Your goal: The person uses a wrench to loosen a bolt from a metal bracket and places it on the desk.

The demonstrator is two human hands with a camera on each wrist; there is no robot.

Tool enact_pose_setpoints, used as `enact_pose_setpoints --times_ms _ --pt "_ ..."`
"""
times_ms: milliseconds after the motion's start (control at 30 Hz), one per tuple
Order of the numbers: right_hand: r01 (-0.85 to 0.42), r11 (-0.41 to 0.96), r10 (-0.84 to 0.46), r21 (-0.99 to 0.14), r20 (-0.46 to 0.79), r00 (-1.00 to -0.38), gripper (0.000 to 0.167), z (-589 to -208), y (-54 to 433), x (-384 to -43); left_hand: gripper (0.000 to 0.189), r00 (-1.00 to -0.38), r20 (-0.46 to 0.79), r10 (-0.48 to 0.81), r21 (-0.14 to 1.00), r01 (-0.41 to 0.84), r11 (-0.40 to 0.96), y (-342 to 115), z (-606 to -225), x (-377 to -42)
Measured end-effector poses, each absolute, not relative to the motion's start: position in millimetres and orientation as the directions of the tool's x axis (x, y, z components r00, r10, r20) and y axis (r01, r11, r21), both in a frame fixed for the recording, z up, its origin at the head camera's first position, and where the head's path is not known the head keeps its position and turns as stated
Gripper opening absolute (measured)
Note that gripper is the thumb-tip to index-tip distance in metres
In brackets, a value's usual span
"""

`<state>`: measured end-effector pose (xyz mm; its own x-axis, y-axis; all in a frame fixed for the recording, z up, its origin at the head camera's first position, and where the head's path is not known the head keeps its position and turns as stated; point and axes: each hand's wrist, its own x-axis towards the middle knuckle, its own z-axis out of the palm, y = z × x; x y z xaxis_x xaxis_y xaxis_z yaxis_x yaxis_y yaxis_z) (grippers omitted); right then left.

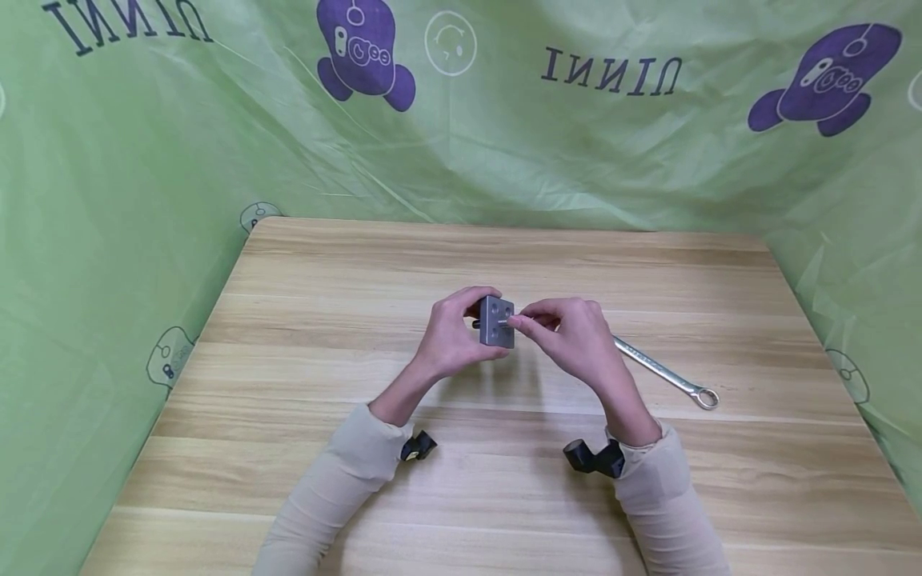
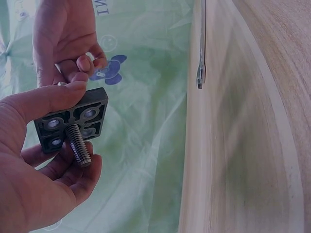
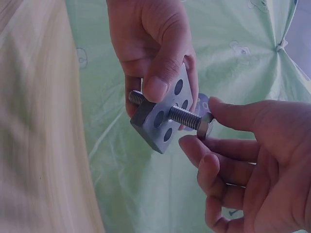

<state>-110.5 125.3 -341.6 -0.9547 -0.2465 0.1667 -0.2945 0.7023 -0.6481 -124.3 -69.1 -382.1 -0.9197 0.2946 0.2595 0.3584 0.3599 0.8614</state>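
Note:
My left hand (image 1: 451, 334) grips a square grey plate (image 1: 497, 322) by its edges, above the table. The plate has several round holes, and a threaded bolt (image 3: 184, 118) passes through its middle. In the right wrist view, the thumb and fingers of my right hand (image 3: 262, 150) pinch the bolt's hex head (image 3: 205, 126), which stands some way off the plate's face. Out of the plate's ribbed back sticks the bolt's threaded end (image 2: 78, 145), seen in the left wrist view. In the head view my right hand covers the bolt head.
A combination wrench (image 1: 666, 374) lies on the wooden table (image 1: 504, 512), right of my right hand, its open end hidden behind that forearm. Green printed cloth (image 1: 504, 144) hangs round the table's back and sides. Each wrist carries a small black camera (image 1: 592, 458).

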Motion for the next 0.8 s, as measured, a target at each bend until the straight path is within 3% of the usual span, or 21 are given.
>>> enact_pose_setpoints --times_ms 433,800 --pt "-0.503 0.616 -0.323 -0.607 0.388 -0.863 0.021 -345.3 126.0 -108.1 0.072 -0.918 0.263 0.295 0.867 0.360 0.345 -69.5 -383.9 -125.6" --pt "-0.554 0.570 -0.343 -0.607 0.437 -0.832 0.025 -346.4 123.1 -107.1 0.072 -0.917 0.269 0.296 0.865 0.365 0.345 -69.5 -382.0 -125.1"
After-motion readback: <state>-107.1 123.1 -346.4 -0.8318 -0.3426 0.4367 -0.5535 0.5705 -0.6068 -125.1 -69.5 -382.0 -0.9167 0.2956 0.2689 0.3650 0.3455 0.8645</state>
